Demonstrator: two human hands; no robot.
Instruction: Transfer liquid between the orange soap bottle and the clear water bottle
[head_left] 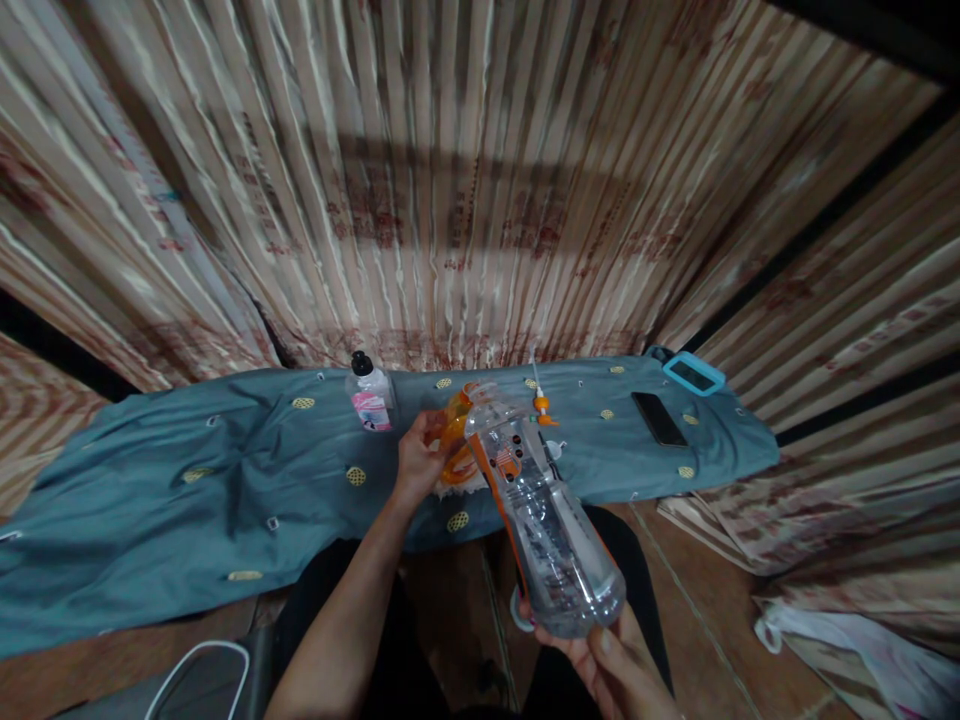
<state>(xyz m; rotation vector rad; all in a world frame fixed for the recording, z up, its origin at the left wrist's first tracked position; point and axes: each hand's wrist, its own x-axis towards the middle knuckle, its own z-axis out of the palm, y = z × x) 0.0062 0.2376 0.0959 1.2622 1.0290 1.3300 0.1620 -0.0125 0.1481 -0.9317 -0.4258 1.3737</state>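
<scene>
My right hand (pixel 611 665) grips the base of a large clear plastic bottle (pixel 544 520) with an orange label, tipped so its mouth points away, down toward an orange see-through container (pixel 455 432). My left hand (pixel 418 455) holds that orange container at its near left side, over a teal cloth (pixel 225 480) spread across a low surface. Whether liquid is flowing from the bottle I cannot tell.
On the cloth stand a small clear bottle with a black cap and pink label (pixel 369 392), a small orange-and-white piece (pixel 541 404), a dark phone (pixel 658 418) and a blue-framed device (pixel 694 373). A striped curtain hangs behind. A white cable (pixel 196 665) lies at lower left.
</scene>
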